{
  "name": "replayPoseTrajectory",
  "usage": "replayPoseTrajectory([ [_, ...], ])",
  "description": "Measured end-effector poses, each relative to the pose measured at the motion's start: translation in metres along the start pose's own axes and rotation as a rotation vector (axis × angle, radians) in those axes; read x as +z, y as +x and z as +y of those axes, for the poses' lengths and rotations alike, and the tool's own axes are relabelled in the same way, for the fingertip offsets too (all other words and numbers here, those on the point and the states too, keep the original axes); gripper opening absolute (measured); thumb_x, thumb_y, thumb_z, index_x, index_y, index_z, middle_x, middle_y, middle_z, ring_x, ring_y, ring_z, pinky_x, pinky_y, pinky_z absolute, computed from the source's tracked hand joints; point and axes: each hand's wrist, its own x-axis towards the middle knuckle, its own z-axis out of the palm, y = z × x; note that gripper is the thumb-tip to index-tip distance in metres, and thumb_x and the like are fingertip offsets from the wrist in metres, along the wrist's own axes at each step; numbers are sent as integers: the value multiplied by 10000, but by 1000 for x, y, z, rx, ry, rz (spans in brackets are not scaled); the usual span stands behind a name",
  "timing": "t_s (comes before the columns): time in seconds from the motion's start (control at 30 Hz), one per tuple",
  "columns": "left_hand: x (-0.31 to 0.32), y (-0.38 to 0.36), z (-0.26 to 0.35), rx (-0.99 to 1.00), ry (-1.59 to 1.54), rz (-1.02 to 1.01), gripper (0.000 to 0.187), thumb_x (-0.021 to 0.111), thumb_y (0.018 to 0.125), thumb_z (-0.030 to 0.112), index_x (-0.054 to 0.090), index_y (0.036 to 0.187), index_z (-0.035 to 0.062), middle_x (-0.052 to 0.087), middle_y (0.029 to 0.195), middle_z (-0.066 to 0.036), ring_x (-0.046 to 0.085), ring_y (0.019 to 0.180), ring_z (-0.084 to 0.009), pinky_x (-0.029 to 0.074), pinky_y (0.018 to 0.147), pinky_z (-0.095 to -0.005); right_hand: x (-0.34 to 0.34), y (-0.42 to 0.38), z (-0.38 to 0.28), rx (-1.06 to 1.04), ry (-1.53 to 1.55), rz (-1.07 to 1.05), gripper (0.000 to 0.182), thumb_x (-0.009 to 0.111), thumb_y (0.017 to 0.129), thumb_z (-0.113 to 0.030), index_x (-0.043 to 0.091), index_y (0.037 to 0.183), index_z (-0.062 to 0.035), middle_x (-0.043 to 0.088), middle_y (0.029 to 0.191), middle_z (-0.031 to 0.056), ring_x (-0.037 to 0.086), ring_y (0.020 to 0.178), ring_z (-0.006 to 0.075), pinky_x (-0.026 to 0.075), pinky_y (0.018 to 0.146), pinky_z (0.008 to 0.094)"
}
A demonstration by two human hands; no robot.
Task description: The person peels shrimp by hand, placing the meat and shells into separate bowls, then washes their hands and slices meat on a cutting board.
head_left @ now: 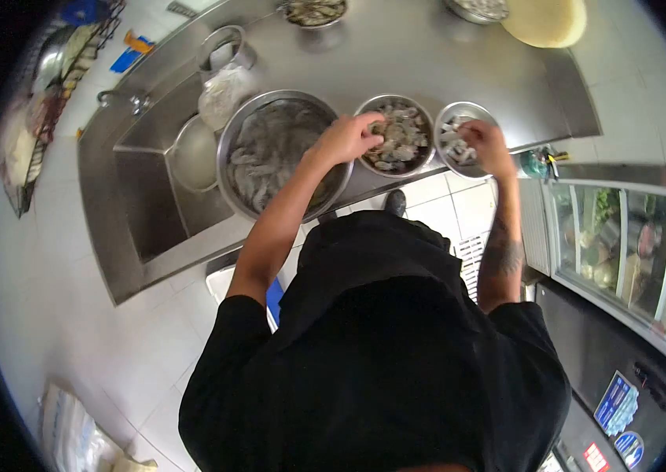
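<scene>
My left hand (349, 140) is over the left rim of the middle metal bowl (430, 130), its fingers curled together by the shrimp shells and heads (405, 141) inside; anything in them is hidden. My right hand (489, 148) reaches into the smaller right-hand bowl (459, 105), fingertips bent down at the pale peeled shrimp (451, 141); I cannot make out what they pinch. Left of both stands a large metal bowl (224, 161) full of whole grey shrimp (270, 149), partly covered by my left forearm.
A sink (152, 212) with a faucet (125, 100) lies to the left, holding a round pale container (194, 155). Near it are a plastic bag (227, 93) and a metal pot (227, 47). More bowls (317, 26) stand at the back. A glass display fridge (624, 244) is at right.
</scene>
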Motion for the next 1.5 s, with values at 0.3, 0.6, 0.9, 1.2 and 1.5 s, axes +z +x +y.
replayPoseTrajectory([
  [0.3, -53, -109, -93, -384, 344, 133, 263, 698, 852, 299, 690, 966, 62, 697, 897, -212, 687, 874, -381, 541, 768, -451, 13, -21, 12, 215, -209, 209, 298, 678, 865, -220, 695, 1082, -17, 711, 937, 234, 711, 878, 361, 546, 780, 401],
  [0.6, -7, -132, -78, -713, 480, 218, 312, 733, 796, 230, 681, 978, -19, 688, 971, -261, 666, 921, -437, 535, 819, -486, 126, 6, -115, -268, -95, -126, 179, 624, 869, -149, 682, 968, -11, 669, 853, 245, 671, 853, 398, 530, 775, 466],
  [0.9, -70, -142, -55, -511, -475, 231, 277, 662, 942, 175, 646, 1101, -51, 700, 873, -58, 633, 729, -106, 493, 646, -256, 179, 15, -175, -886, -272, -50, 354, 685, 833, -167, 647, 1183, -123, 605, 1213, 85, 545, 1157, 300, 453, 913, 446],
  [1.2, -79, -74, -24, -359, -838, -126, 326, 652, 963, 269, 638, 1149, 3, 675, 894, -53, 629, 755, -109, 490, 672, -236, 119, 27, -152, -928, -442, 63, 239, 665, 861, -244, 647, 1058, -110, 646, 951, 11, 558, 1044, 211, 344, 824, 461],
  [1.5, -27, 1, 21, 406, 563, 231, 297, 702, 860, 251, 702, 1134, 137, 614, 1203, -52, 559, 1110, -263, 454, 923, -394, 89, 20, -75, -673, -407, 136, 162, 683, 857, -245, 669, 918, -96, 671, 887, 30, 604, 945, 225, 340, 776, 455],
])
